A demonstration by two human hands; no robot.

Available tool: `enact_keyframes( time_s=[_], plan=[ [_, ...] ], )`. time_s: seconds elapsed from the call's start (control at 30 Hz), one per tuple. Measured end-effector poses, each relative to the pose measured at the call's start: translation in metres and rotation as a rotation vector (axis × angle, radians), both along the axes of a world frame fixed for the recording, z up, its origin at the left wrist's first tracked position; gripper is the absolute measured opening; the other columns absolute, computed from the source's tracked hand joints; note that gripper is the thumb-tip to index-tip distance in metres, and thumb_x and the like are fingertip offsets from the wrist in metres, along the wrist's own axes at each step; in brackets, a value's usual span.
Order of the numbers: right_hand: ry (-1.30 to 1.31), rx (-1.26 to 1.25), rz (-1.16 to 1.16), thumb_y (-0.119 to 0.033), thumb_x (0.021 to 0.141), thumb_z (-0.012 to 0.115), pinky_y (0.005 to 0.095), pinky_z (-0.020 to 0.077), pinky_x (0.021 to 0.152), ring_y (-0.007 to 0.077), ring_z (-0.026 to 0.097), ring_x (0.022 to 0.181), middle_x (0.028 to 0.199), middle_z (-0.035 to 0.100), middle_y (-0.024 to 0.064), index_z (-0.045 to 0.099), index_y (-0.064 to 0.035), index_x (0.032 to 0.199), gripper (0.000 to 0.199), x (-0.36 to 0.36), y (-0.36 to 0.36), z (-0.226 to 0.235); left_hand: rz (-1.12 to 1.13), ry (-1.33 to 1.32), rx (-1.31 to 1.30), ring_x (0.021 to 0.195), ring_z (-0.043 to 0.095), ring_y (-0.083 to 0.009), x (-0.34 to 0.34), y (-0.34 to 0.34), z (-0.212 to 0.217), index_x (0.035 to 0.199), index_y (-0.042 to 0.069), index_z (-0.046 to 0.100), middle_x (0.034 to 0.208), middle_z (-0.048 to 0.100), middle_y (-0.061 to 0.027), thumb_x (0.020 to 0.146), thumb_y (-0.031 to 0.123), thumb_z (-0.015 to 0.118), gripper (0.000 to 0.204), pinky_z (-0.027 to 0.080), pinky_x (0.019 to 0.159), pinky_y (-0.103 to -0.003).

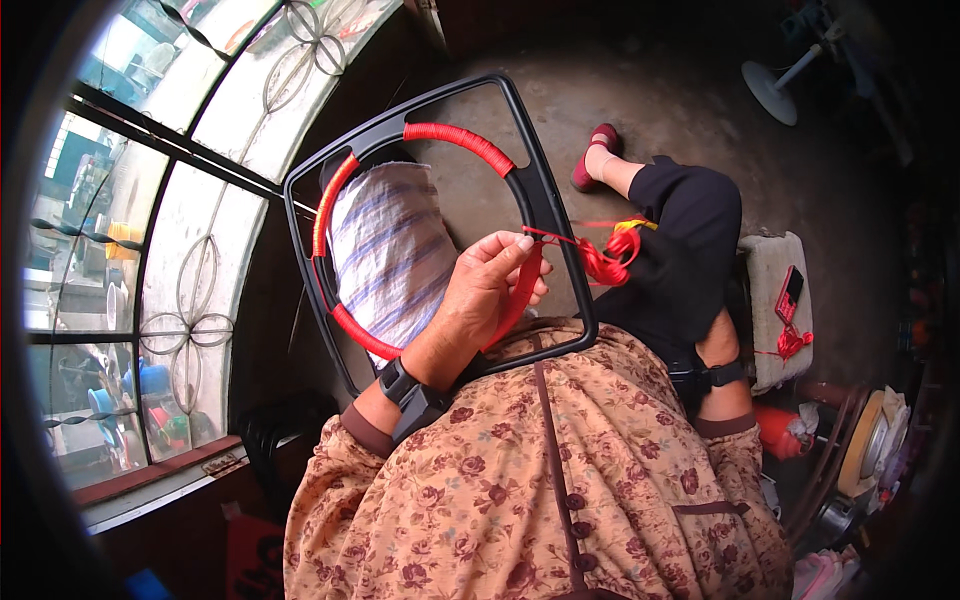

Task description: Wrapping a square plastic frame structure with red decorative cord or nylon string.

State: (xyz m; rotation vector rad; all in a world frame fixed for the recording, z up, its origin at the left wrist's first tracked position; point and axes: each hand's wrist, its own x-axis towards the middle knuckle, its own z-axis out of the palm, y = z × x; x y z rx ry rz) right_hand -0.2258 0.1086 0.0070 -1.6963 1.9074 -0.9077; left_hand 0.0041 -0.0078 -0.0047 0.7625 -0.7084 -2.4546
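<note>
**Red cord being wound round a ring in a black frame**

The left hand (490, 285) is closed on the right side of the red-wrapped inner ring (455, 140) of a black plastic frame, square outside and round within (545, 195), with the thumb and fingertips pinching the red cord where it leaves the ring. From that pinch a thin red cord (565, 238) is drawn to the right, ending in a loose red bundle of cord (610, 262) just above the black-trousered thigh. The right hand (712, 345) is seen only in part, low on the right beside the thigh; its grip cannot be told.

The ring is judged to be mostly wrapped, with a bare stretch left at the upper left and upper right. The step in hand appears to be the laying of another turn. The next move would call for the cord to be kept taut and passed through the ring, close against the last turn. Beyond the frame, a striped cloth (385, 250) lies on the floor.
</note>
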Motion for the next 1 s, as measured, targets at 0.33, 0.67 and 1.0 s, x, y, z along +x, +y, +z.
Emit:
enact_keyframes(
  time_s=[0.33,0.67,1.0],
  plan=[
    [-1.173,-0.435,-0.456,-0.014,0.088,0.051,0.0334,0.0474,0.071,0.0206,0.059,0.082,0.083,0.060,0.0059,0.055,-0.0054,0.106,0.020,-0.089,0.012,-0.056,-0.002,0.052,-0.014,0.062,0.062,-0.0164,0.003,-0.003,-0.001,0.094,0.004,0.057,0.080,0.064,-0.0109,0.092,0.016,0.056,0.011,0.052,0.057,-0.026],
    [-1.184,-0.051,-0.194,-0.014,0.086,0.057,0.0234,0.0441,0.063,0.0101,0.054,0.067,0.078,0.057,0.0005,0.056,-0.0062,0.102,0.018,0.013,-0.038,0.001,0.003,0.070,-0.021,0.063,0.063,-0.0165,0.004,-0.003,-0.003,0.093,0.005,0.056,0.081,0.064,-0.0108,0.092,0.014,0.056,0.010,0.052,0.057,-0.026],
    [-0.916,0.259,-0.005,-0.015,0.084,0.064,0.0221,0.0438,0.065,0.0058,0.054,0.071,0.078,0.060,-0.0019,0.062,-0.0031,0.098,0.018,0.011,-0.030,-0.015,0.012,0.018,0.124,0.060,0.063,-0.0181,0.002,-0.009,0.008,0.093,0.004,0.057,0.077,0.065,-0.0111,0.092,0.031,0.055,0.027,0.052,0.055,-0.027]
  ],
)
